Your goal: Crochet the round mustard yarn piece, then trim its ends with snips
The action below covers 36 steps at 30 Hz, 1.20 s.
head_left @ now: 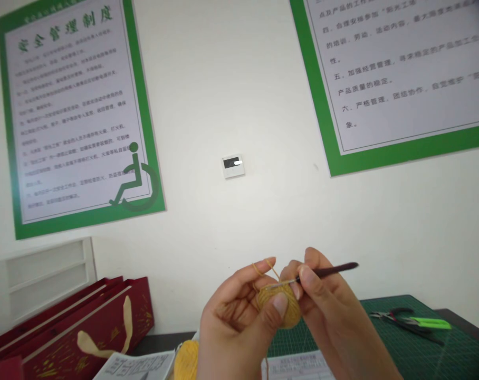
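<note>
My left hand (pixel 243 311) pinches a small round yellow crochet piece (pixel 290 311) between thumb and fingers. A strand of yellow yarn (pixel 275 270) loops over the raised left index finger and runs down to the piece. In my right hand (pixel 322 295) is a crochet hook (pixel 338 269) with a dark handle, gripped near its front. Its metal shaft lies across the top edge of the crochet piece; the tip is too fine to make out. Partly behind my left wrist sits a yellow yarn ball (pixel 187 361).
Dark red gift bags (pixel 132 309) stand at the left. On the green cutting mat (pixel 385 343) lie pliers (pixel 401 318) and a bright green-handled tool (pixel 431 322). Printed sheets (pixel 139 366) lie in front. Green-framed posters (pixel 73 116) and a small white panel (pixel 233 165) hang on the wall.
</note>
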Available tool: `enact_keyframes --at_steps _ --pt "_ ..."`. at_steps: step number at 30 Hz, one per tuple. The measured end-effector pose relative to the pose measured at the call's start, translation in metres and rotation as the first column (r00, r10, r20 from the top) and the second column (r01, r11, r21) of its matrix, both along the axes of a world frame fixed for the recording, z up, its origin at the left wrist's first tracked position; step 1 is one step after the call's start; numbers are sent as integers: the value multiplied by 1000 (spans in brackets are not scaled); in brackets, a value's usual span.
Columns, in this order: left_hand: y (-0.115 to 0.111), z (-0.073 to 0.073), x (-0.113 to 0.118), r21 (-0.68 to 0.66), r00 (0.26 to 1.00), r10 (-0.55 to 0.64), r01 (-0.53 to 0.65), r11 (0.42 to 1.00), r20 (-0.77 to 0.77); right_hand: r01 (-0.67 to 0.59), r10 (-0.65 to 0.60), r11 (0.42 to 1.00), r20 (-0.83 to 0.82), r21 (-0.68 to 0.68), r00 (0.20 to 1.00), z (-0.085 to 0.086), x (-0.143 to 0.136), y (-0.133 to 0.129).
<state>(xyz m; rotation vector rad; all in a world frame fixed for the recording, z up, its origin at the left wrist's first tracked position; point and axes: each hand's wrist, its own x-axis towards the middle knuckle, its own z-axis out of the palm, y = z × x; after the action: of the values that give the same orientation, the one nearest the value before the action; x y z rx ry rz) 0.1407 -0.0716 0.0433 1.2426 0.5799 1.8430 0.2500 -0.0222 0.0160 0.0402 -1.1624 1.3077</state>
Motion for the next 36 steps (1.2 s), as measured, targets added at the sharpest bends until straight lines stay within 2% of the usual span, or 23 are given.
enact_keyframes --at_steps 1,2,3,4,5,6,7,8,9,10,11,12,14,16,17,18,20,25,27,29,31,33,36 --pt "0 0 1 1 1000 15 -15 1000 9 99 -98 993 -15 71 995 -1 0 0" --pt "0 -1 1 4 999 36 -36 999 19 240 -238 956 -32 169 971 -2 1 0" --pt "-1 -1 2 7 998 60 -60 998 31 407 -409 864 -59 295 911 -3 4 1" --pt "-2 -1 4 11 996 80 -81 997 40 577 -593 695 -112 429 797 -4 7 1" --pt "-2 -1 5 16 995 88 -89 996 43 708 -748 453 -201 541 632 -4 11 1" --pt "-3 -1 6 18 996 81 -82 996 41 763 -840 165 -316 625 440 -5 14 0" --pt "-4 -1 6 12 998 52 -53 999 37 788 -872 -86 -428 610 236 -6 16 0" --pt "-4 -1 6 -2 999 2 -2 1000 37 787 -848 -244 -518 567 110 -8 17 0" --pt "-4 -1 5 -29 997 -65 66 997 40 808 -834 -258 -544 529 90 -9 17 0" --pt "-4 0 3 -67 989 -138 141 988 49 838 -825 -228 -556 496 105 -9 15 0" --pt "-4 0 0 -114 977 -204 210 971 62 867 -815 -135 -552 480 179 -10 12 0" --pt "-3 0 -2 -161 963 -260 269 950 76 881 -797 1 -531 474 287 -10 8 1" --pt "-3 1 -8 -235 943 -324 334 913 80 828 -705 322 -467 460 534 -9 0 1" --pt "-2 1 -12 -257 933 -354 357 898 60 665 -546 622 -379 414 747 -8 -6 0" --pt "-2 1 -13 -253 930 -364 364 896 49 568 -461 727 -339 386 820 -8 -7 -1" --pt "-3 1 -14 -248 926 -376 374 894 38 480 -386 800 -304 360 871 -8 -7 -2" --pt "-3 1 -16 -236 916 -400 395 888 28 373 -295 868 -264 328 918 -8 -4 -3" --pt "-7 5 -18 -242 902 -432 422 874 12 311 -250 912 -239 266 938 -9 6 -6" --pt "-8 6 -18 -226 893 -450 439 870 3 216 -166 946 -215 240 963 -7 7 -7" --pt "-8 6 -16 -175 907 -421 411 895 -20 73 -42 978 -156 195 987 -4 6 -9" --pt "-6 4 -14 -108 948 -313 307 946 -49 -10 22 992 -94 125 995 -2 4 -10" --pt "-4 1 -12 -58 980 -184 180 982 -74 44 -38 995 -62 93 997 -1 1 -11" --pt "-1 -2 -8 -37 993 -90 87 996 -79 253 -239 952 -95 172 966 -4 -4 -10"
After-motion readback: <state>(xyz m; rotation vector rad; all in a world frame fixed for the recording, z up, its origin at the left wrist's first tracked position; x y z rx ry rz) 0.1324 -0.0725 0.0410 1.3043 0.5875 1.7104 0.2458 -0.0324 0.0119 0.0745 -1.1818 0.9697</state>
